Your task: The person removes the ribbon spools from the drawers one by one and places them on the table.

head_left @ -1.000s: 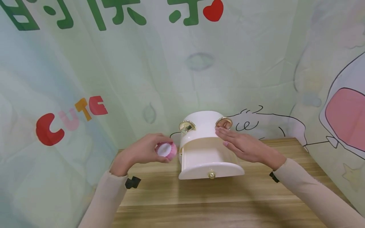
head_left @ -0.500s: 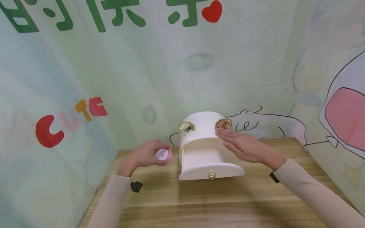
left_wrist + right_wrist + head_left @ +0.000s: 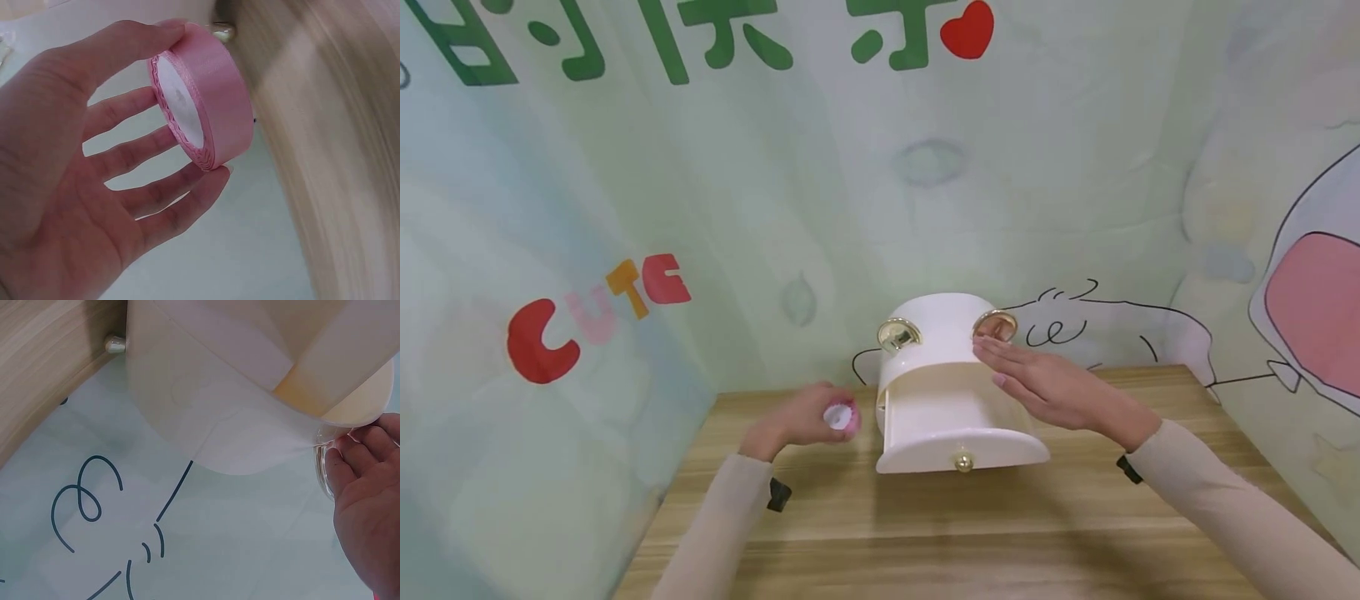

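Note:
In the head view, my left hand (image 3: pixel 797 415) holds a roll of pink ribbon (image 3: pixel 841 417) left of a white drawer box (image 3: pixel 946 321). The left wrist view shows thumb and fingertips gripping the ribbon roll (image 3: pixel 228 94) by its rim, its white core facing the palm. The box's drawer is pulled out, its curved front (image 3: pixel 921 457) bearing a gold knob (image 3: pixel 963 462). My right hand (image 3: pixel 1052 387) rests with nearly straight fingers on the box's upper right, by a gold-rimmed round piece (image 3: pixel 996 325). The right wrist view shows this hand (image 3: pixel 369 500) against the box's edge.
The box stands on a wood-grain table (image 3: pixel 955 550). A matching gold-rimmed piece (image 3: pixel 898 335) sits at the box's upper left. Behind and at both sides hangs a printed cloth (image 3: pixel 820 192) with letters and cartoon drawings.
My left hand has come down towards the table with the ribbon roll, staying left of the box. The right hand stays in place on the box, and the drawer stays pulled out.

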Demonstrator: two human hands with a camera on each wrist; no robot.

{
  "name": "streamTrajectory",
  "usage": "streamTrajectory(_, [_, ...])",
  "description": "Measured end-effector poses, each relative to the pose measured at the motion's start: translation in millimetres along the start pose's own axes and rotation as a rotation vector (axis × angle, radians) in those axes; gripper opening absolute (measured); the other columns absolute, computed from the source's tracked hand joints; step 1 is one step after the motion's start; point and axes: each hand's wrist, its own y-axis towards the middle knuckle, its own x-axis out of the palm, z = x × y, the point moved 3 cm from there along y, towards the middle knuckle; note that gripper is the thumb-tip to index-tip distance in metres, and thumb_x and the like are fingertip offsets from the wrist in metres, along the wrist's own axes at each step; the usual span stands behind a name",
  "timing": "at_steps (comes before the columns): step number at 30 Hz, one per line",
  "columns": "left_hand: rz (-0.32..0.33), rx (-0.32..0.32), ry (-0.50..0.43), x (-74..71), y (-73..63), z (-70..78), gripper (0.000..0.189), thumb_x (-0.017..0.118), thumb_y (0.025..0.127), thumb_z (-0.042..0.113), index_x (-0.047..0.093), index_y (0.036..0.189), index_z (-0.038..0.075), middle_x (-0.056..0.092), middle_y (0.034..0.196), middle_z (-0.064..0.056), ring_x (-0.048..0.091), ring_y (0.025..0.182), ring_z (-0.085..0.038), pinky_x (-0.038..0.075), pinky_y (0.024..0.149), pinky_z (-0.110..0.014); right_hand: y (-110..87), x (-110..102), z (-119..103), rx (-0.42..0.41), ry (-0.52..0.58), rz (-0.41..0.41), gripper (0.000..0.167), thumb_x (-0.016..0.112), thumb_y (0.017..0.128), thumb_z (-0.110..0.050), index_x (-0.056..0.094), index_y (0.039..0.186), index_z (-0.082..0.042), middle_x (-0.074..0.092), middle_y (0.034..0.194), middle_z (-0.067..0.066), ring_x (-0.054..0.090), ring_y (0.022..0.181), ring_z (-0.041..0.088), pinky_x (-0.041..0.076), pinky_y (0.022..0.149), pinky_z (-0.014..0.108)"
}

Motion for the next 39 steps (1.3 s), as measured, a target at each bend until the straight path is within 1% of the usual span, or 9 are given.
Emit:
streamTrajectory(3, [-0.019, 0.008, 0.011, 9.0, 4.7, -5.2, 0.027, 0.081, 0.08, 0.011, 0.072, 0.105, 0.01, 0.07, 0.097, -0.006, 0.059, 0.089, -0.019, 0.046, 0.077, -0.028, -1.5, -0.2, 0.9, -0.002, -0.009, -0.002, 0.053, 0.042, 0.113, -0.03, 0.036, 0.164, -0.015, 0.033, 0.172, 0.003, 0.035, 0.159, 0.027, 0.041, 0.121, 0.052])
streamTrajectory(9, [-0.002, 0.004, 0.015, 24.5, 12.3, -20.0, 0.034, 0.082, 0.074, 0.007, 0.071, 0.107, 0.005, 0.071, 0.096, -0.007, 0.059, 0.087, -0.017, 0.048, 0.076, -0.028, 0.3, -1.7, 0.2, -0.011, 0.0, 0.003, 0.053, 0.041, 0.114, -0.03, 0.035, 0.164, -0.016, 0.032, 0.173, 0.002, 0.035, 0.159, 0.026, 0.04, 0.121, 0.051])
streamTrajectory(13, [-0.013, 0.027, 0.048, 41.0, 18.7, -28.5, 0.037, 0.083, 0.075, 0.012, 0.072, 0.109, 0.002, 0.072, 0.097, -0.008, 0.062, 0.088, -0.018, 0.05, 0.077, -0.029, -0.1, -2.1, 0.6, -0.004, 0.007, -0.001, 0.053, 0.041, 0.114, -0.03, 0.035, 0.164, -0.015, 0.032, 0.172, 0.003, 0.035, 0.159, 0.027, 0.04, 0.122, 0.052])
streamTrajectory(15, [-0.025, 0.023, 0.064, 50.0, 20.9, -32.7, 0.04, 0.083, 0.076, 0.014, 0.072, 0.111, 0.0, 0.073, 0.099, -0.009, 0.063, 0.089, -0.019, 0.051, 0.079, -0.031, -0.6, -1.6, 1.0, -0.002, 0.007, -0.005, 0.053, 0.04, 0.114, -0.03, 0.035, 0.164, -0.016, 0.032, 0.172, 0.003, 0.035, 0.159, 0.027, 0.04, 0.121, 0.052])
streamTrajectory(20, [-0.038, -0.062, 0.03, 63.6, 21.3, -41.5, 0.047, 0.085, 0.076, 0.014, 0.07, 0.118, -0.002, 0.073, 0.105, -0.012, 0.064, 0.094, -0.021, 0.055, 0.085, -0.039, -0.3, -0.2, 1.1, -0.004, 0.006, -0.004, 0.053, 0.04, 0.114, -0.032, 0.034, 0.165, -0.017, 0.031, 0.173, 0.001, 0.034, 0.159, 0.026, 0.041, 0.121, 0.052])
streamTrajectory(26, [-0.033, -0.109, 0.005, 72.3, 21.9, -45.9, 0.045, 0.085, 0.078, 0.013, 0.07, 0.118, -0.002, 0.072, 0.106, -0.012, 0.063, 0.093, -0.021, 0.056, 0.088, -0.042, 0.1, -1.1, 0.6, -0.007, -0.004, 0.003, 0.053, 0.04, 0.114, -0.032, 0.034, 0.164, -0.017, 0.032, 0.173, 0.001, 0.034, 0.159, 0.025, 0.04, 0.122, 0.052])
streamTrajectory(30, [-0.043, -0.176, -0.008, 75.5, 21.8, -45.4, 0.045, 0.086, 0.078, 0.013, 0.071, 0.119, 0.001, 0.071, 0.107, -0.01, 0.062, 0.094, -0.02, 0.056, 0.088, -0.043, 0.2, -1.1, 0.5, -0.008, -0.006, -0.001, 0.053, 0.039, 0.114, -0.032, 0.034, 0.164, -0.017, 0.032, 0.173, 0.001, 0.034, 0.159, 0.025, 0.04, 0.122, 0.052])
streamTrajectory(33, [-0.048, -0.21, -0.01, 76.7, 22.2, -44.8, 0.047, 0.087, 0.078, 0.013, 0.071, 0.12, 0.003, 0.071, 0.11, -0.01, 0.062, 0.096, -0.021, 0.056, 0.089, -0.044, -0.3, -0.7, 0.9, -0.005, -0.003, -0.004, 0.053, 0.04, 0.114, -0.032, 0.034, 0.164, -0.017, 0.032, 0.173, 0.001, 0.034, 0.159, 0.025, 0.04, 0.122, 0.051])
streamTrajectory(39, [-0.054, -0.238, -0.017, 78.8, 23.4, -44.0, 0.051, 0.09, 0.075, 0.011, 0.071, 0.123, 0.003, 0.069, 0.111, -0.009, 0.06, 0.096, -0.02, 0.056, 0.09, -0.044, -1.9, -0.9, 1.8, -0.001, -0.001, -0.004, 0.053, 0.04, 0.114, -0.032, 0.034, 0.164, -0.017, 0.032, 0.173, 0.001, 0.034, 0.159, 0.025, 0.041, 0.121, 0.051])
